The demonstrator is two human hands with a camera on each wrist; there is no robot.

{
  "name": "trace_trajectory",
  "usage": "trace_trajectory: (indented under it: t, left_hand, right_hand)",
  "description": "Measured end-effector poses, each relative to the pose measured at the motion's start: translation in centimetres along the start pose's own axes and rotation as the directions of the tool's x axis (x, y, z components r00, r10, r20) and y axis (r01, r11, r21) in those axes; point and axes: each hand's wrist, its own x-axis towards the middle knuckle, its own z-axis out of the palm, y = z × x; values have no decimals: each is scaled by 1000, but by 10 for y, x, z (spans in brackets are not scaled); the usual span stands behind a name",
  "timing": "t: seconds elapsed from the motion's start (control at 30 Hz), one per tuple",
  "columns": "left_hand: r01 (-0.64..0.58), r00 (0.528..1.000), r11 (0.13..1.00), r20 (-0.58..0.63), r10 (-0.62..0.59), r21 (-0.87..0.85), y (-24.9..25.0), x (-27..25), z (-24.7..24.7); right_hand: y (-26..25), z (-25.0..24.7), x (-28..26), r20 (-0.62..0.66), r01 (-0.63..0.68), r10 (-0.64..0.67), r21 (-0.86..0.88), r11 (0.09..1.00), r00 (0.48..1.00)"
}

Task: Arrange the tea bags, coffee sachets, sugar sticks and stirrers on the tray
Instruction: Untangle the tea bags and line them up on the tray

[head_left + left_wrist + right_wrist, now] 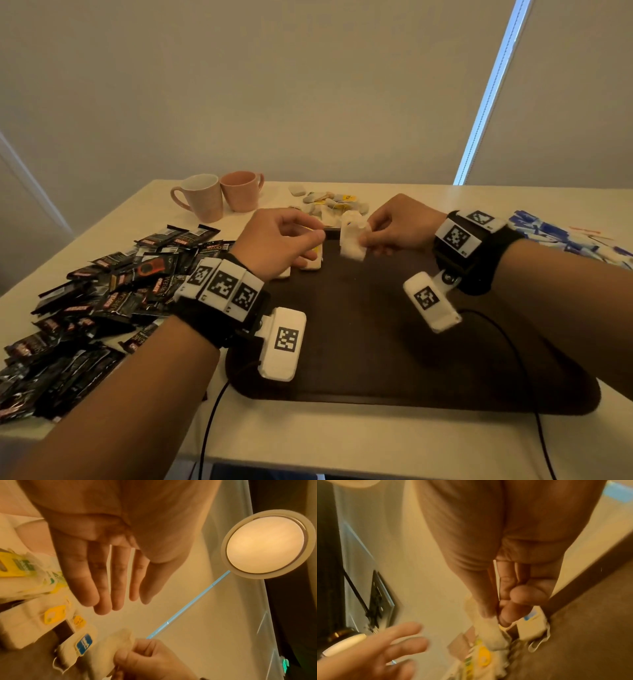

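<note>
Dark brown and mostly bare, the tray (394, 342) shows how little is done: only a few tea bags (310, 262) lie on it, in a short row at its far-left corner, partly hidden under the left hand (277, 245). The rest is still on the counter (342, 442): a loose pile of tea bags (334, 202) just beyond the tray's far edge, a big heap of black coffee sachets (102, 308) to the left, blue-and-white sugar sticks (561, 233) to the right, and thin orange stirrers (585, 234) past them, too small to count. By my reckoning the job is barely begun, with three of the four kinds not yet touched. The right hand (397, 228) pinches a white tea bag (352, 240) between thumb and fingertips and holds it in the air over the far part of the tray, near the laid row. This bag looks soft and slightly crumpled, a pale paper pouch; the left wrist view shows a blue tag against it. The left hand holds nothing, its fingers straight and relaxed in the wrist view. Two pink mugs (219, 197) stand at the far left of the counter.
</note>
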Motion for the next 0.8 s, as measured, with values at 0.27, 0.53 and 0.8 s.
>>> trace_trajectory:
  t: [0.27,0.53,0.8]
  left_hand:
    - [56,998,996,-4,-57,-70,-8,14,-23]
    - [54,998,991,-10,-56,-125,-18,22,-30]
    - [44,998,982,-35,-51,-184,-19,26,-31]
  right_hand:
    - [2,5,56,16,-180,190,-243,953,982]
    - [1,6,78,-209,-301,236,-379,875,949]
    - [-2,8,91,-96,-307,293,-230,923,951]
